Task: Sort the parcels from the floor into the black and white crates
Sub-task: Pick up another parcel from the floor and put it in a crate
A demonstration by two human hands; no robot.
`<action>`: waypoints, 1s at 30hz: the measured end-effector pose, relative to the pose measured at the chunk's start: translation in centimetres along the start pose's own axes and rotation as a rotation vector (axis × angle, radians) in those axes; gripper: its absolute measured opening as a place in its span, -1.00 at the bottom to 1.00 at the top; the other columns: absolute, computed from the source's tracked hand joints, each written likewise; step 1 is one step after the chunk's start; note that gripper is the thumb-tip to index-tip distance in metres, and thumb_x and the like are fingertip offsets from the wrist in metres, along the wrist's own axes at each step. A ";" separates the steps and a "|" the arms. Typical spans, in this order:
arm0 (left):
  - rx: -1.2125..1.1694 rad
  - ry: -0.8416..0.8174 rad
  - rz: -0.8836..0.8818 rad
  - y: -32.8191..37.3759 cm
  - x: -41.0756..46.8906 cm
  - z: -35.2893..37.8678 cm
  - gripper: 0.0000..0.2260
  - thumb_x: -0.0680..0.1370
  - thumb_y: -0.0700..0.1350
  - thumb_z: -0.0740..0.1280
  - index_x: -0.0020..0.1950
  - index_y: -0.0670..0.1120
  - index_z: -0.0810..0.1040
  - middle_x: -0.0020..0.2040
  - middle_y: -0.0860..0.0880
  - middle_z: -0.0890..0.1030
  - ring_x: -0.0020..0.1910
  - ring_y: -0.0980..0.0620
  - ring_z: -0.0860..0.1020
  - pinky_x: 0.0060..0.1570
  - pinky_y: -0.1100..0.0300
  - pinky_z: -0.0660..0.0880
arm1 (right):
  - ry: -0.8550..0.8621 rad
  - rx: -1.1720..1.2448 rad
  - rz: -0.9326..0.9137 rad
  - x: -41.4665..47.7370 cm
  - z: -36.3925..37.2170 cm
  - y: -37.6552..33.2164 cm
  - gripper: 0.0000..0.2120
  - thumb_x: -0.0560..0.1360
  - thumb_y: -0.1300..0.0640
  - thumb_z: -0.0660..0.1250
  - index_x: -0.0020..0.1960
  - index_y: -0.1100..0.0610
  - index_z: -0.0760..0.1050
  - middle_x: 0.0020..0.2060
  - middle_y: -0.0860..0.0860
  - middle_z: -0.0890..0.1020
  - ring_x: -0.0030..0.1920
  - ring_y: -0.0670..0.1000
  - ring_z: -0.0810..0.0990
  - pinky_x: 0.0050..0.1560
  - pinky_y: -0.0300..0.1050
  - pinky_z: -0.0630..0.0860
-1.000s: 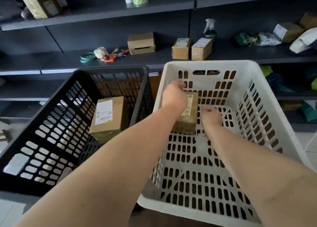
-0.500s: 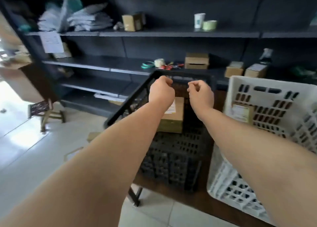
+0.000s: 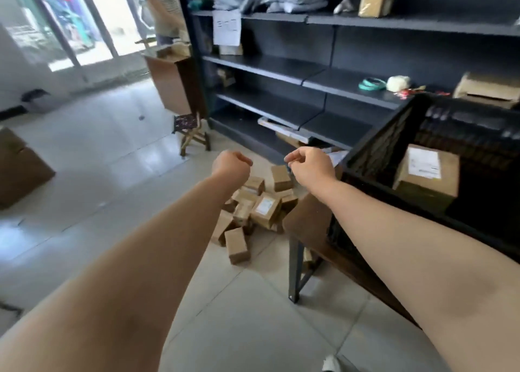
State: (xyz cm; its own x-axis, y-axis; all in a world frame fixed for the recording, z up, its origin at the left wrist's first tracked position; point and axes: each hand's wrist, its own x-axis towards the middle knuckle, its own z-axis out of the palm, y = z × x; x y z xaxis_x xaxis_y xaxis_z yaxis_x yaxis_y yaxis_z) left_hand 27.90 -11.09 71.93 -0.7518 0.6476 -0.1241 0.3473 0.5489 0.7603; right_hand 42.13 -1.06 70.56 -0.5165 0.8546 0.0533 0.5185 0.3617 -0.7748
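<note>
Several small brown cardboard parcels (image 3: 261, 205) lie in a heap on the tiled floor beside the table's left end. The black crate (image 3: 374, 146) stands on the table at the right and holds one labelled brown parcel (image 3: 425, 172). The white crate is out of view. Both my arms reach forward in the air above the heap. My left hand (image 3: 230, 165) is curled into a fist and holds nothing. My right hand (image 3: 309, 165) has its fingers curled downward, also with nothing in it, just left of the black crate's corner.
The wooden table (image 3: 309, 217) has a metal leg (image 3: 294, 270) near the heap. Dark shelving (image 3: 281, 67) runs behind. A small folding stool (image 3: 191, 132) stands beyond the parcels, a large cardboard box (image 3: 19, 172) at the far left, and a person (image 3: 166, 11) at the back.
My hands left the parcel in the white crate and pulled out with nothing in them. My view swung left, past the black crate, down to the parcels on the floor.
</note>
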 end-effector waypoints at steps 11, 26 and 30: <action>0.045 0.001 -0.283 -10.3 8.1 -2.1 -0.80 0.58 -0.26 0.24 0.15 -0.17 0.58 0.06 -0.18 0.59 0.01 -0.11 0.56 0.05 0.04 0.56 | -0.222 -0.125 0.179 6.8 12.6 2.3 -0.80 0.55 0.21 0.25 0.00 -0.04 0.58 0.11 0.03 0.63 0.12 0.10 0.57 -0.02 -0.10 0.52; 0.299 -0.329 -0.373 -12.8 27.8 4.9 -0.89 0.57 -0.22 0.25 -0.14 -0.08 0.48 -0.21 -0.05 0.52 -0.27 0.02 0.49 -0.23 0.14 0.51 | -0.387 -0.197 0.585 23.9 21.6 9.3 -0.72 0.55 0.20 0.24 0.20 0.06 0.60 0.24 0.09 0.58 0.22 0.17 0.54 0.06 -0.14 0.45; 0.353 -0.399 -0.357 -12.9 31.3 6.4 -0.86 0.58 -0.23 0.24 0.09 -0.17 0.55 -0.05 -0.12 0.59 -0.13 -0.06 0.55 -0.01 0.04 0.58 | -0.447 -0.108 0.648 26.0 22.7 11.2 -0.82 0.54 0.23 0.28 -0.01 0.01 0.62 0.17 0.06 0.63 0.19 0.13 0.56 0.13 -0.16 0.49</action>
State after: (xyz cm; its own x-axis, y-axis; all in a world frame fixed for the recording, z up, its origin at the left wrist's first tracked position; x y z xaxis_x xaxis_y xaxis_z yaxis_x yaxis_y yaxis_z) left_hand 3.48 5.48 54.19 -0.6121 0.5028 -0.6103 0.3293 0.8638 0.3813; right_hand 19.04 16.73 48.93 -0.3025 0.6849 -0.6629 0.8609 -0.1021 -0.4984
